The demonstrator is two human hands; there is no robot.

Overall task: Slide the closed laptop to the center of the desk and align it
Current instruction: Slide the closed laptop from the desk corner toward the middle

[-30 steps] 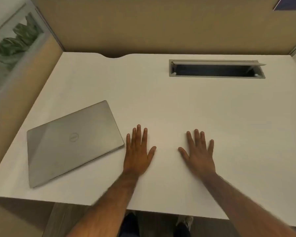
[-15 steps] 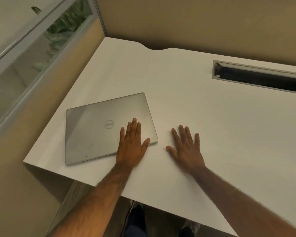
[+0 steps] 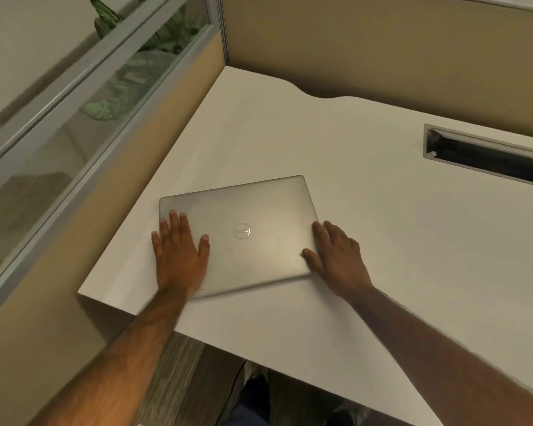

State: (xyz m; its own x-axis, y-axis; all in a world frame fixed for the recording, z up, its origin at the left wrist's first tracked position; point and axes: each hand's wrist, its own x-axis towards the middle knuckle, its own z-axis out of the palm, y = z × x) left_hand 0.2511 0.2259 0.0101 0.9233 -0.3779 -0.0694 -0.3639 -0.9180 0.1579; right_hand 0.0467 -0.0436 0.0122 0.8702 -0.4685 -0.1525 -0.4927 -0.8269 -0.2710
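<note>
Just one closed silver laptop point(image 3: 243, 232) on the white surface point(image 3: 382, 241), lying flat near the left near corner, slightly skewed to the near edge. Two hands on it: left hand point(image 3: 179, 250) spread flat, palm down over the lid's left side, gripping nothing; right hand point(image 3: 336, 253) open against the right edge, thumb on the lid, fingers point(image 3: 323, 229) along the side. One slot-shaped cable tray point(image 3: 486, 158) at far right. One glass partition point(image 3: 74, 118) along the left.
</note>
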